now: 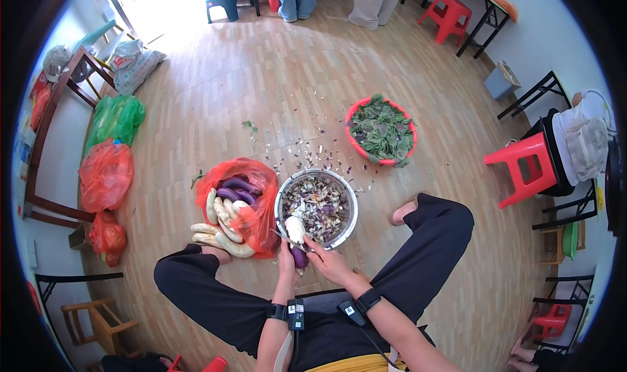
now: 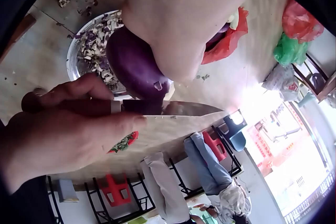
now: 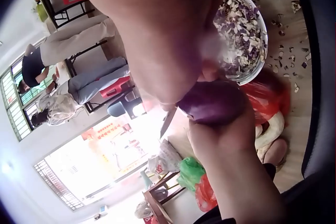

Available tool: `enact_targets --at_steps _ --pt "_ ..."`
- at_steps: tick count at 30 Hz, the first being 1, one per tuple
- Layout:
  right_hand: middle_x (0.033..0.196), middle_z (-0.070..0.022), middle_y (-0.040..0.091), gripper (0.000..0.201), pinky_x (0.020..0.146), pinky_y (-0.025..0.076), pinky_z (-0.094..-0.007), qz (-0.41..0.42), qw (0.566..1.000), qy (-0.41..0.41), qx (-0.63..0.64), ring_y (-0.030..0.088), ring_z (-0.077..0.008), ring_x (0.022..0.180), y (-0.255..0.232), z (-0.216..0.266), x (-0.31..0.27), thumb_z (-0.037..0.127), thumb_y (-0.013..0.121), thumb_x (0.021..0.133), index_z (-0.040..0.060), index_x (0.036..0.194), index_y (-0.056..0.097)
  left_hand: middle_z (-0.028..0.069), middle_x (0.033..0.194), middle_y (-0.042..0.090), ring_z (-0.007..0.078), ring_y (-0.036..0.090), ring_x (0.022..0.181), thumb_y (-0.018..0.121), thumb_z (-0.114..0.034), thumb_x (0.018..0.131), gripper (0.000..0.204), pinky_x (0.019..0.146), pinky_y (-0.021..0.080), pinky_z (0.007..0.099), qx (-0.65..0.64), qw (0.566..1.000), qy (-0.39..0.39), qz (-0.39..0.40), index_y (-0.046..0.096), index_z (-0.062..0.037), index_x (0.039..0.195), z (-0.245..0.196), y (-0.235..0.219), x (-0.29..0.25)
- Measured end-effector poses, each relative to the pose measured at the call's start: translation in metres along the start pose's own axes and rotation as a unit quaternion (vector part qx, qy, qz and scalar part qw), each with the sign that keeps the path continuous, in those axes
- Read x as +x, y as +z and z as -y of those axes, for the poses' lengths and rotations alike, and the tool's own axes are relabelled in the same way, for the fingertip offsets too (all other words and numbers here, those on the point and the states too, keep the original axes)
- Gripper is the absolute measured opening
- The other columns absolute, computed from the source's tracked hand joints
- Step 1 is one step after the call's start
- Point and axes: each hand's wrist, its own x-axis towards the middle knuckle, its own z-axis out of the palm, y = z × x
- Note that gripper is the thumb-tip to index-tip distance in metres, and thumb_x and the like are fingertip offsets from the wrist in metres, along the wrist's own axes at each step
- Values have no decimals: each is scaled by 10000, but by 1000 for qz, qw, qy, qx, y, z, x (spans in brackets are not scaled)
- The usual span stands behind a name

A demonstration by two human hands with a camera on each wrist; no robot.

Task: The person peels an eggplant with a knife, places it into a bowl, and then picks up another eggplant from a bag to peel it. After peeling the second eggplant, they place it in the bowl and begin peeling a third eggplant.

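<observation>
My left hand (image 1: 286, 261) grips a purple eggplant (image 2: 134, 64), whose peeled pale end (image 1: 295, 227) overlaps the near rim of a metal bowl (image 1: 354, 210) in the head view. In my right hand (image 1: 328, 265) is a knife (image 2: 193, 109) with a dark handle; its blade lies across the eggplant close to my left hand. Chopped eggplant pieces (image 1: 321, 205), white and purple, fill much of the bowl. To its left, a red plastic bag (image 1: 258, 225) contains whole purple eggplants (image 1: 238, 190), with pale peeled ones (image 1: 233, 243) at its mouth and on the floor.
Beyond the bowl, eggplant scraps lie scattered on the wood floor (image 1: 215, 104). A red basin (image 1: 349, 134) of green leaves (image 1: 382, 129) stands at right. Green (image 1: 117, 121) and red bags (image 1: 106, 176) line the left wall. Red stools (image 1: 522, 170) and tables edge the room; people stand at the back.
</observation>
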Motion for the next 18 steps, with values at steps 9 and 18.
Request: enact_targets --at_steps 9,18 --pt "808 -170 614 422 653 470 -380 33 995 20 -88 604 -335 719 -3 1 0 298 440 871 260 1286 373 77 902 584 134 545 793 344 -450 902 537 708 421 285 130 990 28 -54 552 32 1010 13 -7 12" --pt "836 -175 611 367 671 472 -387 -3 999 13 -48 600 -339 737 5 -11 1 292 466 863 266 1230 451 98 887 598 148 547 793 345 -452 898 561 729 416 295 216 973 46 -63 577 51 985 19 -14 17"
